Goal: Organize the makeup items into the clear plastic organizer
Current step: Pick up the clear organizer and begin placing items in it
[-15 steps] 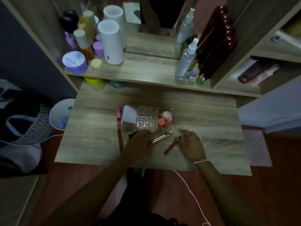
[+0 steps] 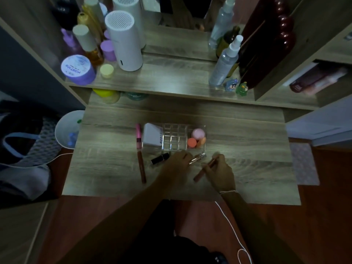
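The clear plastic organizer (image 2: 175,128) sits mid-table. It holds a white tube (image 2: 152,137) at its left end and pink and orange sponges (image 2: 197,138) at its right end. My left hand (image 2: 176,165) rests just in front of it, fingers closed around a clear rose-gold tube (image 2: 198,158). My right hand (image 2: 222,173) grips a brown lip pencil (image 2: 202,171) to the right. A black lipstick (image 2: 160,158) lies left of my left hand. A pink lip gloss (image 2: 138,135) and a long brown pencil (image 2: 142,166) lie at the organizer's left side.
A raised shelf (image 2: 171,77) behind the table carries bottles, purple jars, a white cylinder (image 2: 123,40) and a spray bottle (image 2: 224,63). A white bin (image 2: 66,128) stands left of the table. A white cable (image 2: 230,227) hangs off the front edge.
My left hand has shifted right, uncovering the black lipstick, and has closed on the clear tube. My right hand has lifted the brown pencil's near end slightly.
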